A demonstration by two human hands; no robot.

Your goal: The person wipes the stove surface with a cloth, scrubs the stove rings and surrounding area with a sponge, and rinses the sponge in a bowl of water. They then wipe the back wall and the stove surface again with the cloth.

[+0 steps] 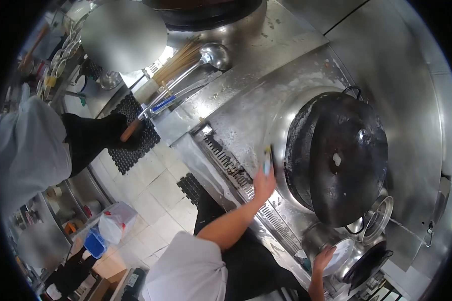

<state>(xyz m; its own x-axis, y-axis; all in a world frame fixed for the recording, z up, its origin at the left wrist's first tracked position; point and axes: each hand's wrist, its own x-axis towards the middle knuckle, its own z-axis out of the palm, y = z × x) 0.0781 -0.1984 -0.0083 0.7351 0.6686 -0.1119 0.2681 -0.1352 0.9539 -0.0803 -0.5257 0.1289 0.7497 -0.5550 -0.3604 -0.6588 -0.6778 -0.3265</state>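
My left hand (264, 184) is closed around a small slim object (267, 159) with yellowish and pale blue parts, too blurred to name. It is over the wet steel counter (241, 115), just left of the big black wok (349, 160). The wok lies tilted over the round burner area, with a small whitish patch near its middle. Lower right, my right hand (324, 258) grips the edge of a white round dish (340, 257), beside a steel pot (319, 238).
A ladle (215, 56) lies by bamboo sticks (178, 62) at upper left. A drain grate (231, 165) runs along the counter's front. Another person's sleeve (32, 140) is at left. A smaller wok (369, 263) sits lower right, and a blue basket (95, 243) lower left.
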